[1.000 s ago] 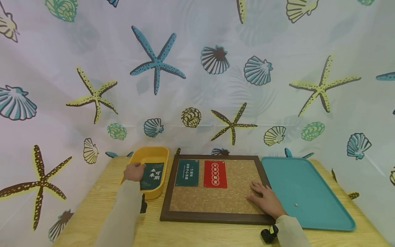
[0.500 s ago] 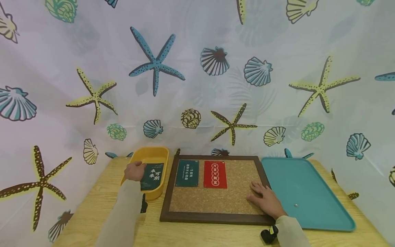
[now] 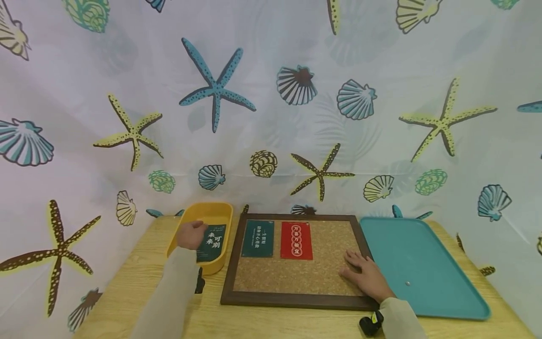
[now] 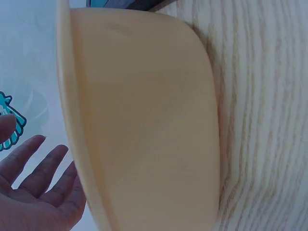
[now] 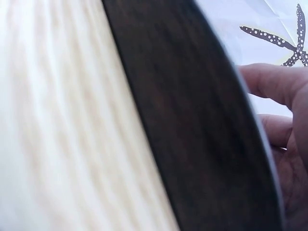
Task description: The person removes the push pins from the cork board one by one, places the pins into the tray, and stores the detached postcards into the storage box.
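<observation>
My left hand (image 3: 191, 234) reaches over the left side of a yellow plastic bin (image 3: 224, 235), its fingertips overlapping the edge of a dark green card (image 3: 213, 244) with white lettering. From the left wrist, that hand's fingers look loosely spread beside the bin's rim, and no object shows between them. My right hand (image 3: 367, 277) rests flat on the right part of a cork board (image 3: 296, 278) with a dark brown frame (image 3: 292, 299). Pinned to the board are a teal card (image 3: 257, 238) and, to its right, a red card (image 3: 296, 240).
A turquoise tray (image 3: 423, 259) lies right of the board, with one small shiny pin (image 3: 408, 283) on it. Bin, board and tray stand on a light wooden table (image 3: 254, 322). Behind hangs a white curtain (image 3: 271, 117) printed with shells and starfish.
My left hand has moved slightly to the right over the bin. The right hand stays in place on the board, and the head view has shifted a little.
</observation>
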A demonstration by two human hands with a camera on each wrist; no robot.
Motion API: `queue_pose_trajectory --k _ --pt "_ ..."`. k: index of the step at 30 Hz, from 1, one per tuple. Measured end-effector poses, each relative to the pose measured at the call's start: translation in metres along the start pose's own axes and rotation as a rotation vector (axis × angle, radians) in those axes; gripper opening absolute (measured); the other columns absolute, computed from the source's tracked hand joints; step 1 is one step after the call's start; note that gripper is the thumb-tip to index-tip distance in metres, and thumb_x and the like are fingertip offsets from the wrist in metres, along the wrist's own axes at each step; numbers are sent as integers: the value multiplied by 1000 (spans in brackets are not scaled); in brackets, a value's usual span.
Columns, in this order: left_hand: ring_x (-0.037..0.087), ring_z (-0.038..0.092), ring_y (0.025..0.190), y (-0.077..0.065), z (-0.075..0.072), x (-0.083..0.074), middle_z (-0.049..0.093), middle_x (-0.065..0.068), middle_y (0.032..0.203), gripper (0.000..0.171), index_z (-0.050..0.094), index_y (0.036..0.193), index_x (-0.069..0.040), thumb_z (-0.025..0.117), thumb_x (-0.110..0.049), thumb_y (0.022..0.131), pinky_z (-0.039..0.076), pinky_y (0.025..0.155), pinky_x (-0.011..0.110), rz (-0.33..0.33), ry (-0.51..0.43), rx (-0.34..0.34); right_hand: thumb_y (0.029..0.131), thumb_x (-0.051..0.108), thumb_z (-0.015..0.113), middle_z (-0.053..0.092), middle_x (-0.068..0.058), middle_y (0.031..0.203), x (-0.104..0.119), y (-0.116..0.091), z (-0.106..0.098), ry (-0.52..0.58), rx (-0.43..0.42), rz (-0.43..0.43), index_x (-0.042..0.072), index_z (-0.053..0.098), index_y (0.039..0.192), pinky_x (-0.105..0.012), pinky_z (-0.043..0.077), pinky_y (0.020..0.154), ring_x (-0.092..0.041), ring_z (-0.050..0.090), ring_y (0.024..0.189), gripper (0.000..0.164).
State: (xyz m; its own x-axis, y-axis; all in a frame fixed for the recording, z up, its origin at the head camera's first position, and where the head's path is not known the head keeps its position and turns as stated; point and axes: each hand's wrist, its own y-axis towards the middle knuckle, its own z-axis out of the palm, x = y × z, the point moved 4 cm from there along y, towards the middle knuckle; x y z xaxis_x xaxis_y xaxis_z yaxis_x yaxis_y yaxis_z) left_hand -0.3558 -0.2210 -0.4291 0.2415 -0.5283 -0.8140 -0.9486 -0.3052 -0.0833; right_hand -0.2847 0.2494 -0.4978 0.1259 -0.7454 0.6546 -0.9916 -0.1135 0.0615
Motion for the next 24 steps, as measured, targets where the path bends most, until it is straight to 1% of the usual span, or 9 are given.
queue_pose_trajectory --k 2,6,10,12,15,18,20,24 --pt "41 49 122 0 1 0 51 26 135 46 52 133 7 49 -24 99 39 102 51 44 36 9 91 44 62 35 -21 150 0 0 0 3 5 1 -5 46 139 -57 9 114 -43 23 140 70" --pt "42 55 115 -3 4 -2 56 26 129 47 58 127 8 54 -28 97 44 97 52 185 133 42 91 46 61 34 -20 151 -1 0 1 2 17 6 -4 45 140 -57 8 114 -43 21 141 72" --pt "43 57 112 -7 7 -5 56 27 130 51 56 129 8 55 -32 97 44 95 53 292 188 86 91 45 62 33 -22 151 0 0 0 12 27 11 -5 45 140 -57 7 114 -44 21 141 72" --pt "43 55 114 -9 10 -8 54 27 132 52 53 132 8 54 -32 98 44 96 54 329 208 103 91 43 63 32 -23 151 0 1 0 16 33 13 -6 45 139 -58 6 113 -45 20 141 71" --pt "44 50 121 -12 14 -14 51 27 135 55 50 134 9 54 -33 98 40 100 55 378 213 122 91 40 64 32 -24 151 0 2 0 25 35 12 -7 45 139 -58 6 113 -46 20 140 70" --pt "44 44 127 -14 19 -17 49 27 137 55 49 134 10 56 -31 98 36 104 55 416 193 132 90 39 64 31 -25 151 1 2 -1 43 42 15 -8 44 139 -59 5 113 -46 19 141 71" --pt "44 42 129 -16 22 -19 48 27 138 54 50 133 9 57 -31 97 35 105 55 437 188 131 90 38 65 31 -25 150 2 2 -1 52 44 19 -9 44 139 -59 4 113 -46 18 141 70" --pt "44 39 131 -20 26 -25 45 28 140 54 51 133 9 58 -31 96 31 108 55 503 236 140 92 36 63 32 -26 150 4 2 0 47 52 33 -9 46 138 -60 6 113 -46 19 140 67"
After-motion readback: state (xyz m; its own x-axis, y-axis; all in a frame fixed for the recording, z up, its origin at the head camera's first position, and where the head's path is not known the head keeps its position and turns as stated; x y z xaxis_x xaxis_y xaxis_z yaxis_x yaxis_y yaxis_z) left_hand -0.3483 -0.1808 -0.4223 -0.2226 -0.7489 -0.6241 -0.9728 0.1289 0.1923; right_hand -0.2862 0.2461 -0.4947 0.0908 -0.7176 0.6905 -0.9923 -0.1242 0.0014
